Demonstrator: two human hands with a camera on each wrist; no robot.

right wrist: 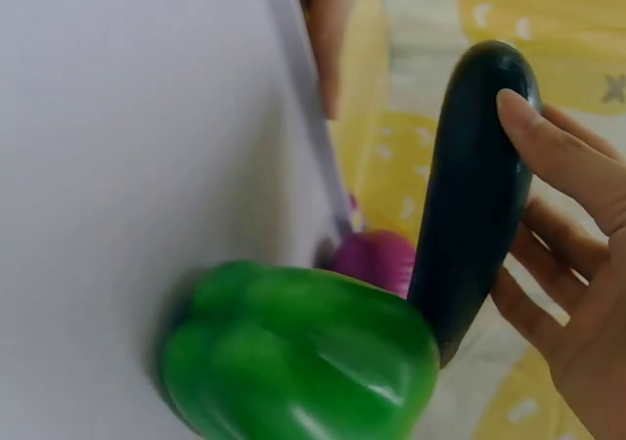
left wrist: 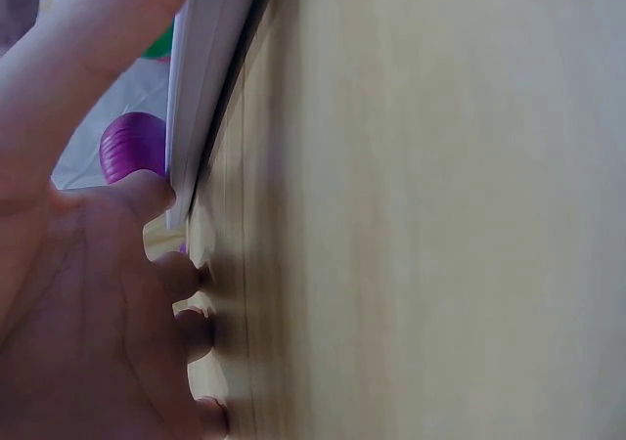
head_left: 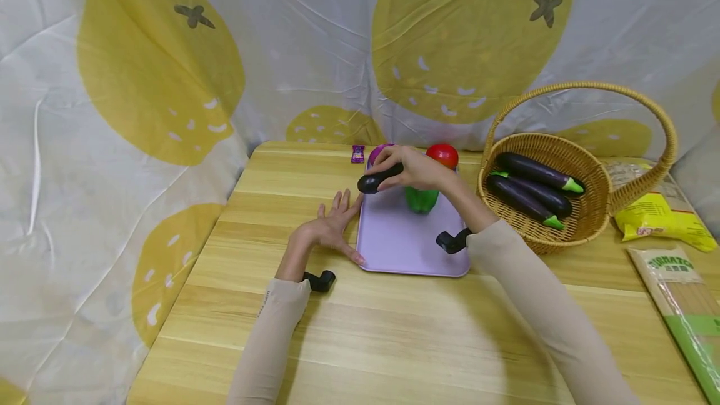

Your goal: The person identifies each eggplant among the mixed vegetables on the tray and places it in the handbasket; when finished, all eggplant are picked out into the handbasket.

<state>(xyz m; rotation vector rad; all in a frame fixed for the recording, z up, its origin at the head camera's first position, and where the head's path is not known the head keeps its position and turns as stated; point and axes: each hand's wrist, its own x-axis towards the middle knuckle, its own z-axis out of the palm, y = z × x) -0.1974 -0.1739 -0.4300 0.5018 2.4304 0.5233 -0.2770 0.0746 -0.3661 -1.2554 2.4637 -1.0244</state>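
Observation:
My right hand (head_left: 413, 167) holds a dark, smooth, elongated vegetable (right wrist: 474, 186) between thumb and fingers, above the far left part of the lilac tray (head_left: 413, 252). It looks dark green in the right wrist view and nearly black in the head view; its exact kind I cannot tell. Against the tray's left edge, my left hand (head_left: 332, 228) rests with fingers spread on the table and the thumb by the near corner. A green bell pepper (head_left: 421, 200) lies on the tray, partly behind the right hand. Farther back are a round red item (head_left: 443, 155) and a ridged purple one (right wrist: 375, 259).
A tall-handled wicker basket (head_left: 520, 239) holding several eggplants (head_left: 531, 170) stands right of the tray. Beyond it lie a yellow bag (head_left: 664, 217) and a green-and-clear noodle packet (head_left: 683, 305). One small purple wrapper (head_left: 357, 154) is at the back edge, before the lemon-print cloth (head_left: 315, 30).

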